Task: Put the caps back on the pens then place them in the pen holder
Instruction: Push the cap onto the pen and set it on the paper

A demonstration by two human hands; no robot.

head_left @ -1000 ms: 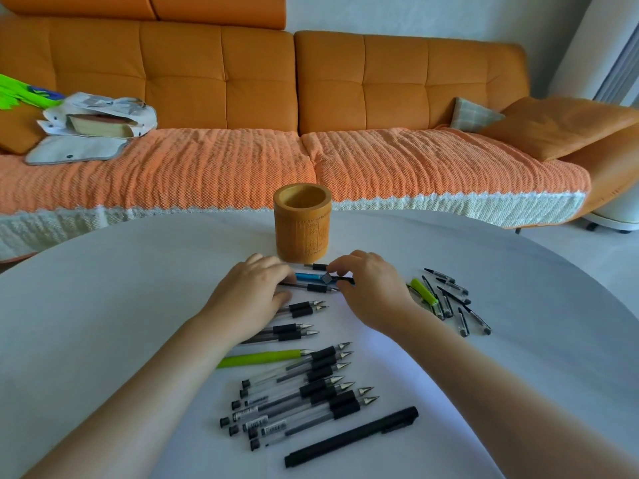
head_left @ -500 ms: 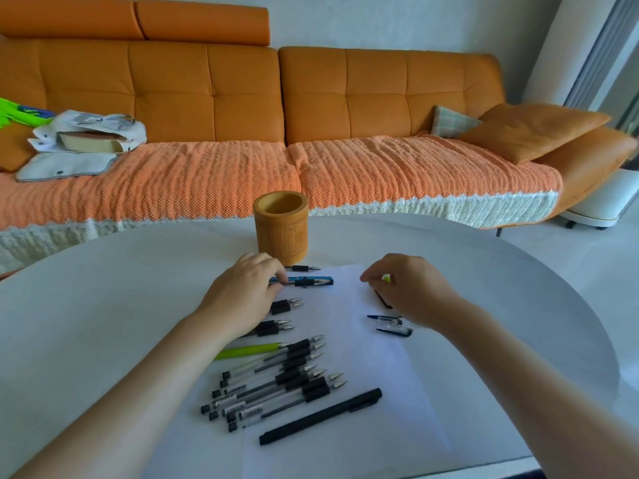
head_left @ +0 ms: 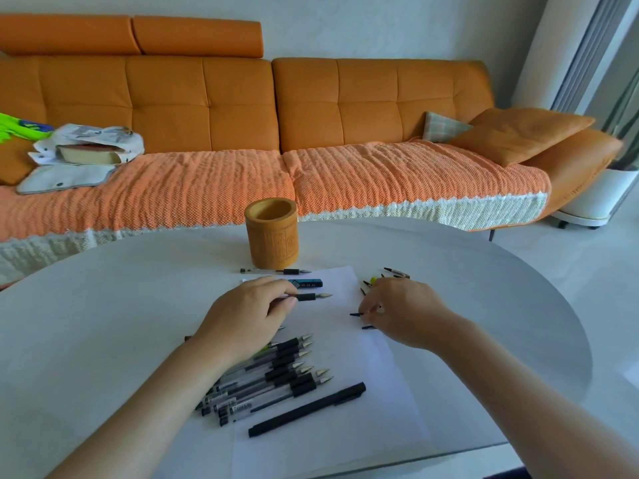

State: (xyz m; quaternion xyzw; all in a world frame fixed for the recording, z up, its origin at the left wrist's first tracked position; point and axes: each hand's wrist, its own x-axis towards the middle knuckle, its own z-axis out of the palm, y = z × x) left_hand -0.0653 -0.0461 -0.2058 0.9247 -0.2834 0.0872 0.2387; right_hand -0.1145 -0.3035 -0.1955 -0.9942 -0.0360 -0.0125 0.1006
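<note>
Head view: cylindrical bamboo pen holder [head_left: 271,233]; slim uncapped pens [head_left: 276,375]

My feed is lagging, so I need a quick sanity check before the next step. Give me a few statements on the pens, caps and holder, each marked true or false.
1. The left hand holds an uncapped clear pen with a black grip. True.
2. The round bamboo pen holder lies tipped on its side. False: it stands upright.
3. The right hand is over the loose black pen caps. True.
4. The long all-black pen is inside the holder. False: it lies on the white paper sheet.
5. The row of clear pens is capped. False: metal tips show.
</note>
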